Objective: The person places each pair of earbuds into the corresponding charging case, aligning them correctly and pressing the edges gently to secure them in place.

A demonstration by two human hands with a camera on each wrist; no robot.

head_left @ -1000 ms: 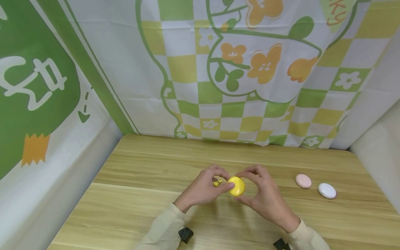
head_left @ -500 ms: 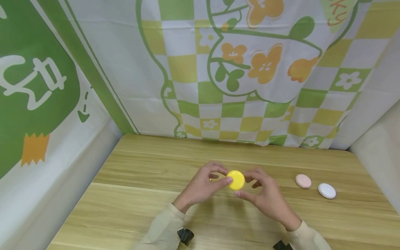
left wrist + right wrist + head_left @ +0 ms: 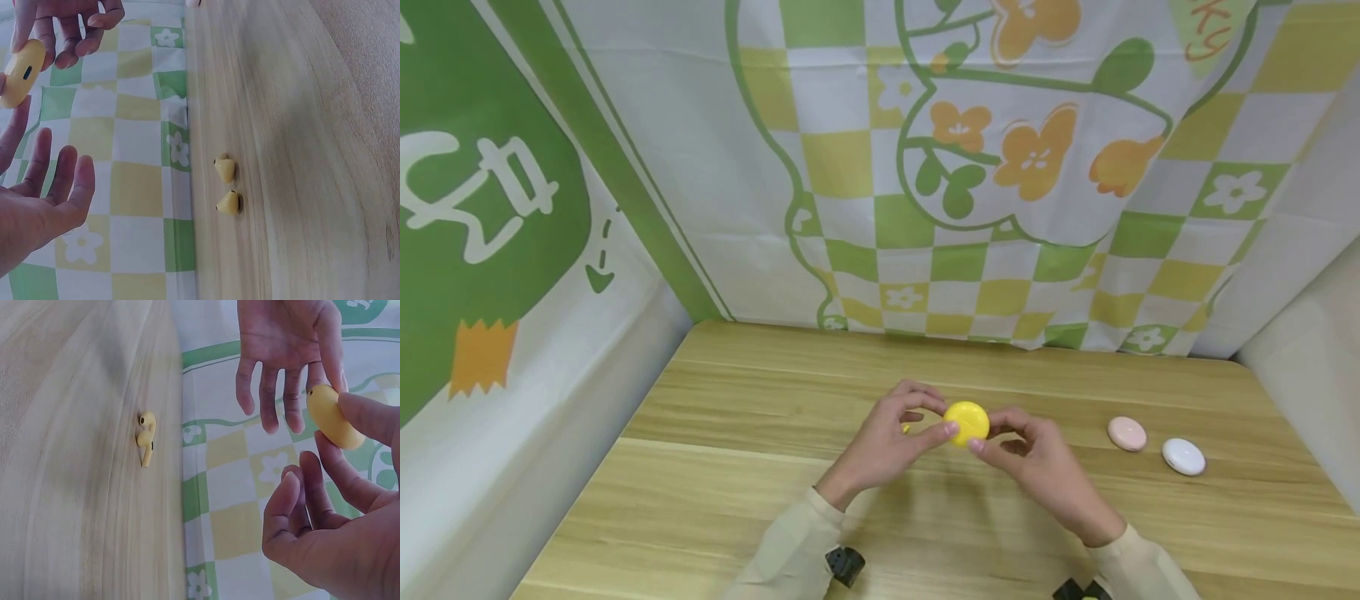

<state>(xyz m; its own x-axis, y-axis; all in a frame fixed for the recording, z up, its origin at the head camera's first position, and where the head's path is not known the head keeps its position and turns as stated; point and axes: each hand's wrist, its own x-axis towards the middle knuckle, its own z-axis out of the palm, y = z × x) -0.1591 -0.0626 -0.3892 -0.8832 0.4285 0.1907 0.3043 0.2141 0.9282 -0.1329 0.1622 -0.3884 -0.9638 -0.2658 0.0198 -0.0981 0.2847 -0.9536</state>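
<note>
Both hands hold a rounded yellow earbud case [image 3: 967,421] up over the table. My left hand [image 3: 886,443] pinches its left side, thumb on the near face. From the right, my right hand [image 3: 1047,468] pinches the edge with thumb and fingers. A small dark port shows on the case [image 3: 24,74] in the left wrist view, and it looks closed. Two yellow earbuds [image 3: 225,169] lie on the wood below, side by side. The right wrist view has the earbuds [image 3: 145,439] too; in the head view my left hand mostly hides them.
To the right on the wooden table [image 3: 715,500] lie a pink round case [image 3: 1127,434] and a white round case [image 3: 1183,457]. Behind the table hangs a green-and-white checked cloth [image 3: 917,217]. A printed cloth [image 3: 490,217] covers the left side.
The yellow case has moved up in the head view, away from me. The right thumb has come onto its near face. A yellow earbud beside the left fingers has become mostly hidden.
</note>
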